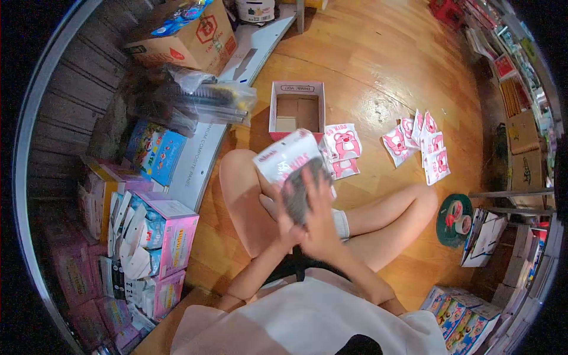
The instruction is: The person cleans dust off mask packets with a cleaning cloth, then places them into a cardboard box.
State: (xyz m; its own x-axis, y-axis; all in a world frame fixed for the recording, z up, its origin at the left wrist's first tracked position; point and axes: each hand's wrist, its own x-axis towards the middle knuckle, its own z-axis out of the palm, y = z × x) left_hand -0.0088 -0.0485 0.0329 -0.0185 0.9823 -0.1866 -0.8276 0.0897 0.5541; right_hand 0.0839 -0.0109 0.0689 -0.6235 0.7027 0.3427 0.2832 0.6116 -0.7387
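Observation:
A white pouch with pink KIDS lettering and a dark grey window [294, 187] is held above my lap, tilted. My left hand [286, 229] grips its lower end from the left side. Across the pouch's front lies my right hand [319, 210], fingers stretched out and slightly blurred. Beyond the pouch, an open pink-and-white box [297, 108] stands on the floor, with a pale piece at its bottom. White packets with a pink bear print [343, 143] lie right beside the box, partly hidden by the pouch.
More bear packets [436, 155] lie in an overlapping pile farther right. Pink boxes of pouches [177, 236], a bagged bundle [216, 100] and a cardboard carton [192, 38] line the left. Tape rolls [454, 219] and shelves of goods stand right. My crossed legs [390, 216] flank the work.

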